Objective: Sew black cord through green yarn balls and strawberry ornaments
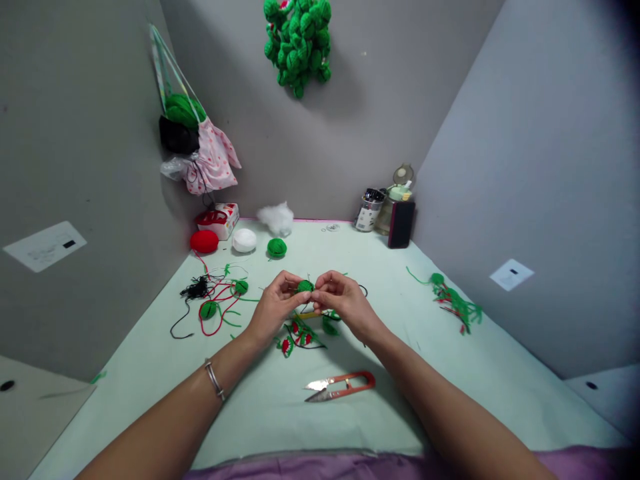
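Observation:
Near the middle of the table, my left hand [281,299] holds a small green crocheted ball [305,286] between thumb and fingers. My right hand [342,300] is pinched at the ball's right side, its fingertips touching my left thumb; whether it grips a needle or yarn is too small to tell. A thin dark strand shows at the ball. Just below the hands lie red, white and green crocheted pieces [303,337] with dark strands. Orange-handled thread snips [345,387] rest nearer to me, blades pointing left.
Red yarn [205,241], white yarn [244,241], green yarn [277,248] and white stuffing [278,219] sit at the back left. Black yarn [197,288] lies left. Green-red pieces [457,303] lie right. A phone [401,225] stands back right by a can [370,211]. Bags [213,157] hang left.

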{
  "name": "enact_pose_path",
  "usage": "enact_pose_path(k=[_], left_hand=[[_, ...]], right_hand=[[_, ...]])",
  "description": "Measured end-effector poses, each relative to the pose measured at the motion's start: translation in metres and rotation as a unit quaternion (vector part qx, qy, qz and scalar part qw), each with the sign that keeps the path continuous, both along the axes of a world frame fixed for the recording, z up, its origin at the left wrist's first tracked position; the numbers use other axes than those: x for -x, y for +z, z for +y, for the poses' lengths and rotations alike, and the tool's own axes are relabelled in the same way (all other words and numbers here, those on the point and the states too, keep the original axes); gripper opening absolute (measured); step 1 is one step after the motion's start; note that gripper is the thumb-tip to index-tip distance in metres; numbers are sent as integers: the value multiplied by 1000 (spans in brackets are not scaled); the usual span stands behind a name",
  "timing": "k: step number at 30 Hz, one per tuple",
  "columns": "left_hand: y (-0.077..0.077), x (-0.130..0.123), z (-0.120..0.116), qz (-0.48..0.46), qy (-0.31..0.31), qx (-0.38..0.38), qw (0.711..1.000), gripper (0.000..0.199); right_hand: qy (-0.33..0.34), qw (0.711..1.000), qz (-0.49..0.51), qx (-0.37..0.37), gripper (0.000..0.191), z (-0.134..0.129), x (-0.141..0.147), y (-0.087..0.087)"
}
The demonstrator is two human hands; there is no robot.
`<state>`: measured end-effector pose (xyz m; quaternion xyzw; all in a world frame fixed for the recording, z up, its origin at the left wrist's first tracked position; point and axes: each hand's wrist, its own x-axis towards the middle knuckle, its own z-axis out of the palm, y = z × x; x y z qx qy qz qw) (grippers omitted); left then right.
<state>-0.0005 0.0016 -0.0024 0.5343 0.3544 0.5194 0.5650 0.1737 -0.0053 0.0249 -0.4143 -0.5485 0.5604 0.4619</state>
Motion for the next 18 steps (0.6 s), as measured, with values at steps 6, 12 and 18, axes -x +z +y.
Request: enact_pose_path(k=[6,12,18], left_hand=[[3,-2,-4,-8,-21,18,1000,32],[4,-1,-3,-7,-35,-2,999,28],[-2,1,4,-2,-23,10,1000,28]], right_hand=[[-62,969,-171,-170,15,2,-8,3],[-56,969,-155,-182,12,0,-6,6],[-235,951,149,-137,17,17,-51,38]])
